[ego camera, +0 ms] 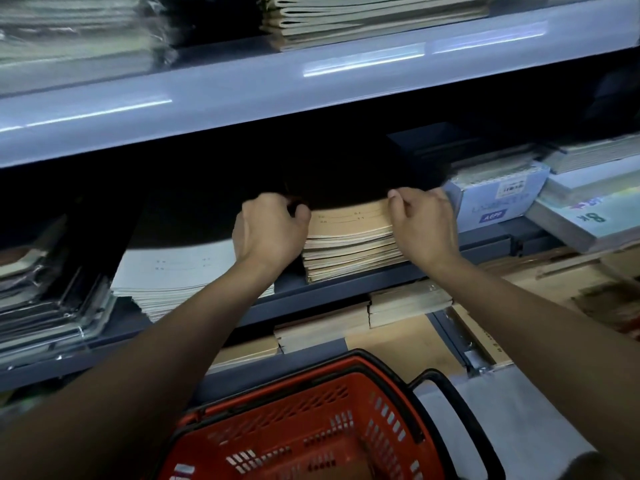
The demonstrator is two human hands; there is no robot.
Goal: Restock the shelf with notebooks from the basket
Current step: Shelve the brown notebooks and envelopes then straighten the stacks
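Nearest you, the red plastic basket (311,420) with its slotted walls and black handles sits low between your forearms; what it holds you cannot make out.

Beyond it, on the dark metal shelf (346,282), lies the stack of tan paper-covered notebooks (349,237), flat, soft-edged and slightly fanned at the front, its long axis running back into the shadow. Your two grips bracket it. The left hand (268,230) has its fingers curled round the stack's left edge; the right hand (424,225) pinches the top right corner, fingers bent over the cover. Both lie equally close, the stack directly between them, so squaring it probably means pushing straight back.

Farther left rests a pale grey notebook pile (180,278); farther right, blue-white wrapped pads (498,199).
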